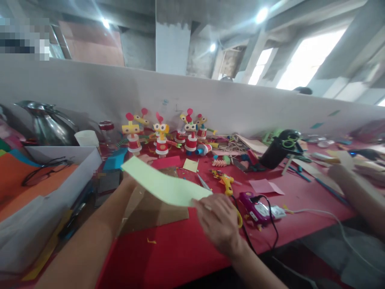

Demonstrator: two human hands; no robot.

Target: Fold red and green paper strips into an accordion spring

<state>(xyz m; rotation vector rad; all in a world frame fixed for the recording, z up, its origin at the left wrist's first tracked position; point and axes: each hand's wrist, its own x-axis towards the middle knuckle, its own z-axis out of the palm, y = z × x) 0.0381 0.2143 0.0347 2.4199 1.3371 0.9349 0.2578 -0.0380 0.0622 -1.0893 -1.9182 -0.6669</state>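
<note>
A pale green sheet of paper slants across the middle of the view, bowed along its length. Its near right corner is pinched in my right hand, above the red table. My left hand is mostly covered by the sheet's left end, so its grip does not show. Under the sheet lies a brown cardboard piece. Beyond it are a yellow paper square, a red paper piece and scissors. A yellow glue gun rests beyond my right hand.
Several paper-cup figures stand along the white partition. A box of coloured paper and a steel jug are at left. At right are a purple power strip with cords, a black holder and another person's arm.
</note>
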